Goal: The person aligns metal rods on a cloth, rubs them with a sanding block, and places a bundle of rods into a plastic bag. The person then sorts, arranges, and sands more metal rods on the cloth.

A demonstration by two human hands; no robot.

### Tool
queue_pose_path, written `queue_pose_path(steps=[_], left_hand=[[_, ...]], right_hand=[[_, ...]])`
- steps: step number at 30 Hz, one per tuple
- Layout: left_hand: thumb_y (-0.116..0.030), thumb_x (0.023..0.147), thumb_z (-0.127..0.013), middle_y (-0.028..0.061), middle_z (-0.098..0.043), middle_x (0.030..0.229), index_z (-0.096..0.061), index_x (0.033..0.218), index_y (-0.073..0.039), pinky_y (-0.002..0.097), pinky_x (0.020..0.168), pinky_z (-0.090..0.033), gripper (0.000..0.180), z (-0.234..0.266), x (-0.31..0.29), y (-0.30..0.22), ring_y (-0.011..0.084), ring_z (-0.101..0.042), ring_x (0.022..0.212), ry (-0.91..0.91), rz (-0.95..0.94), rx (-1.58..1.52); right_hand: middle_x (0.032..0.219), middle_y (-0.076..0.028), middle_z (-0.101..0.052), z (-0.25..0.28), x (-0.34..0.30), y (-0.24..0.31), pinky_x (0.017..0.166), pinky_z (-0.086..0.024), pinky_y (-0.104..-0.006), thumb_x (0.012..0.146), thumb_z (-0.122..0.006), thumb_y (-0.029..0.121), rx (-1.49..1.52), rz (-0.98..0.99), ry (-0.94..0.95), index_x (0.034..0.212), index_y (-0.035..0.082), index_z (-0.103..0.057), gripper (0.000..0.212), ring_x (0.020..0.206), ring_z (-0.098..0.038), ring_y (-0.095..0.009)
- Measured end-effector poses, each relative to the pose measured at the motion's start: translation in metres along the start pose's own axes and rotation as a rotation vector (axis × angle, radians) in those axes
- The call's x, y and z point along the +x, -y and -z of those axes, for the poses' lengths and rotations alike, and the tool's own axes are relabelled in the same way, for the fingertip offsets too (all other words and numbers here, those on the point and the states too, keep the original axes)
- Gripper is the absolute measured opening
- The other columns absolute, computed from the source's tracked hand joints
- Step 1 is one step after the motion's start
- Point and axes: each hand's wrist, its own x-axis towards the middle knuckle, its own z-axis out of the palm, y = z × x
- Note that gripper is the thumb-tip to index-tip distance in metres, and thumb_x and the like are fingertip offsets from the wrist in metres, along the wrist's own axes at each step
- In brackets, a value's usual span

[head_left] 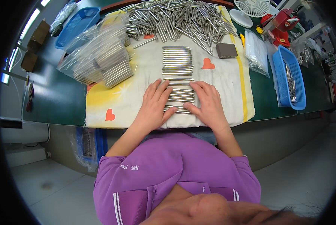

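Green table (pixel 59 99), pale cloth (pixel 228 84), rods (pixel 181 95) in two rows.
Near row (pixel 182 99) on cloth, between hands: left hand (pixel 153 103) half-open, thumb and fingertips at left ends; right hand (pixel 211 105) likewise at right ends, neither closed around any. Far row (pixel 177 62) just beyond; loose pile (pixel 171 22) behind; bagged rods (pixel 115 71) to left.
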Motion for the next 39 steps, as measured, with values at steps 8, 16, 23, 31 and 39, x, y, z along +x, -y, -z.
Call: queue_pose_path(steps=[8,16,23,31,39], left_hand=[[-0.027,0.085,-0.072,0.0208,-0.037,0.153,-0.047,0.137,-0.001,0.0552,0.116,-0.026,0.063,0.0,0.002,0.0,0.0438,-0.031,0.142,0.012,0.023,-0.029],[-0.028,0.085,-0.071,0.0203,-0.037,0.153,-0.047,0.137,-0.001,0.0557,0.116,-0.026,0.063,-0.002,0.001,0.001,0.0435,-0.03,0.143,0.015,0.036,-0.011],[-0.029,0.086,-0.07,0.0191,-0.037,0.154,-0.047,0.137,-0.002,0.0564,0.116,-0.025,0.062,-0.001,0.0,0.001,0.0434,-0.029,0.143,0.027,0.038,-0.009],[-0.029,0.086,-0.07,0.0189,-0.038,0.153,-0.047,0.137,-0.002,0.0565,0.116,-0.025,0.062,-0.003,-0.001,0.002,0.0438,-0.031,0.142,0.01,0.036,-0.024],[-0.023,0.087,-0.068,0.0186,-0.044,0.148,-0.049,0.134,-0.002,0.0526,0.115,-0.028,0.054,-0.001,0.001,0.004,0.042,-0.034,0.14,-0.013,0.023,-0.062]], right_hand=[[0.128,-0.011,-0.052,0.002,0.004,0.004,0.097,-0.042,-0.044,0.078,-0.079,0.041,-0.079,-0.045,0.07,0.137,0.003,-0.053,0.075,0.115,-0.051,-0.032],[0.124,-0.012,-0.052,0.002,0.015,0.005,0.094,-0.042,-0.0445,0.076,-0.079,0.045,-0.131,-0.096,0.13,0.139,0.004,-0.052,0.08,0.111,-0.051,-0.032],[0.123,-0.012,-0.053,0.0,0.008,0.001,0.094,-0.043,-0.0438,0.077,-0.078,0.043,-0.102,-0.039,0.056,0.136,0.005,-0.055,0.074,0.11,-0.051,-0.032],[0.111,-0.011,-0.06,0.009,0.017,-0.008,0.088,-0.048,-0.0425,0.085,-0.07,0.018,-0.034,-0.005,0.086,0.12,0.006,-0.064,0.037,0.102,-0.058,-0.032],[0.089,-0.011,-0.063,0.014,0.062,-0.033,0.079,-0.052,-0.0428,0.082,-0.067,0.01,0.007,0.086,0.27,0.092,0.004,-0.065,0.011,0.088,-0.063,-0.031]])
